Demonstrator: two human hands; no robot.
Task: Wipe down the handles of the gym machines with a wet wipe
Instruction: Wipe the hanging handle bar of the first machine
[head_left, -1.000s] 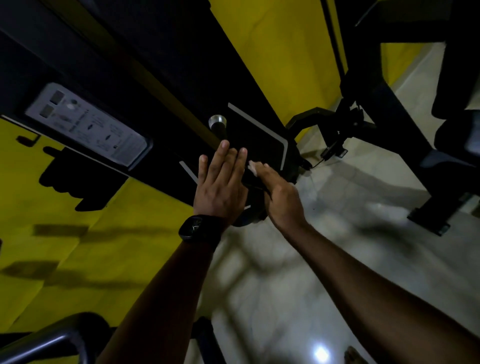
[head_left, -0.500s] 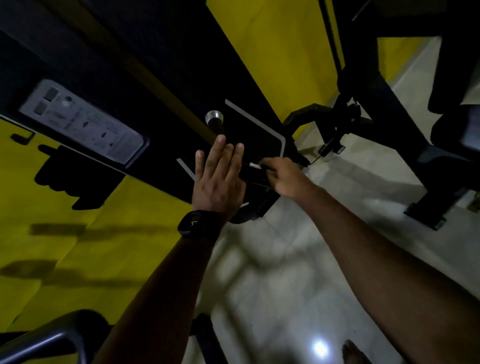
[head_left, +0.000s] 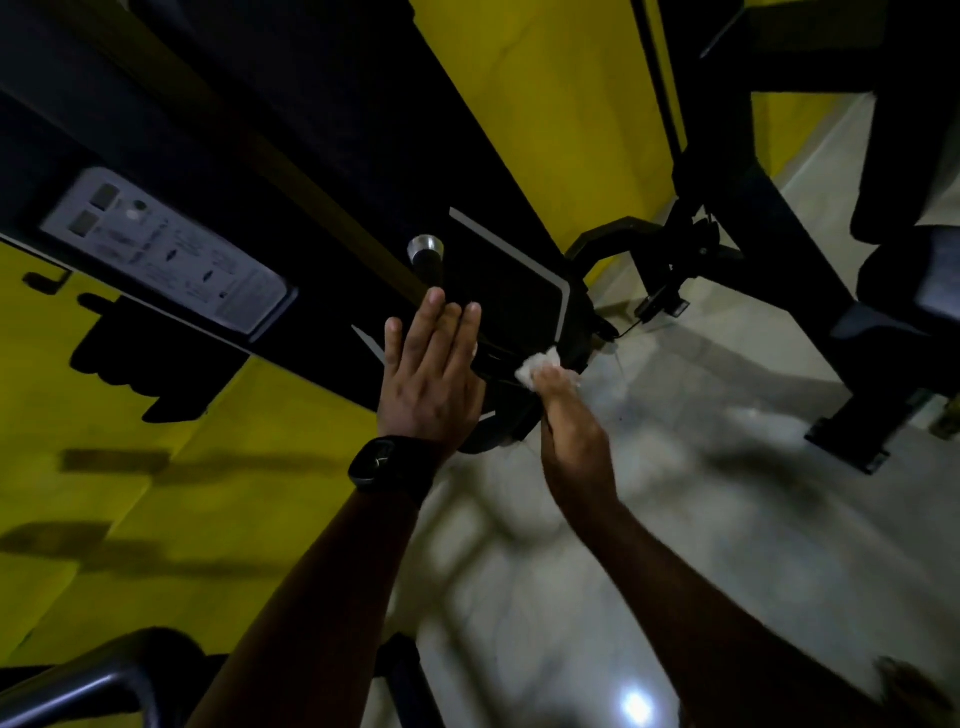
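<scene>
Pinching the wet wipe (head_left: 539, 365) at its fingertips, right hand (head_left: 571, 436) reaches up just right of the handle (head_left: 432, 270); left hand (head_left: 431, 374) flat, fingers straight, against handle.

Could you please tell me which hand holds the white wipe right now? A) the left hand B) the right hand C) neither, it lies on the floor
B: the right hand grips the wipe, while the left hand lies flat with straight fingers.
</scene>
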